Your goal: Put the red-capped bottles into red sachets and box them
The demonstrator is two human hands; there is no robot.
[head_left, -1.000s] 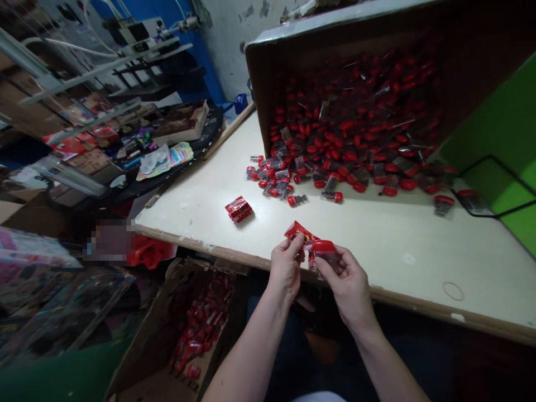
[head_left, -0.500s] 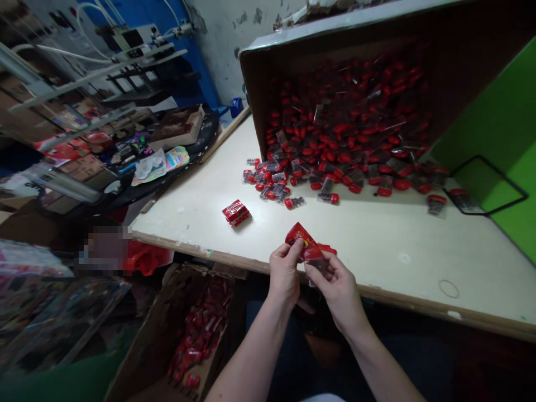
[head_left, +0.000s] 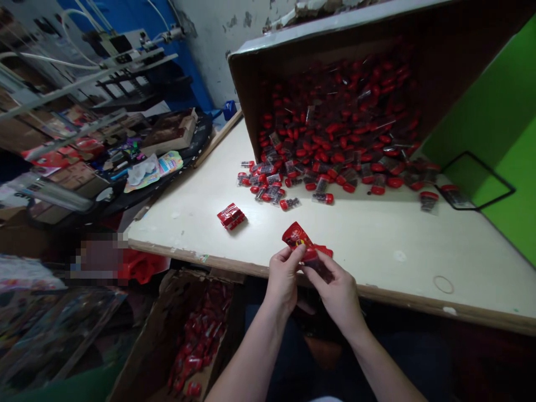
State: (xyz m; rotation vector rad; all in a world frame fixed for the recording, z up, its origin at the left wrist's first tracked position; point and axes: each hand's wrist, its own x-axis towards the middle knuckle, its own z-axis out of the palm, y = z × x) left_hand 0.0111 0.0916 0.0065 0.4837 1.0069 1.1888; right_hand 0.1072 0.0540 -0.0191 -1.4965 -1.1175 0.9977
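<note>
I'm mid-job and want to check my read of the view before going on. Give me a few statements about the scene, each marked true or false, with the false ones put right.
1. The left hand grips the red packet. True.
2. The right hand lies flat on the table. False: it is raised, holding a red-capped jar.
3. The big box opens toward the person, with jars spilling out. True.
4. The lower box is empty. False: red packs lie in it.
5. The thin ring is left of the red stack. False: it is to the right.
</note>
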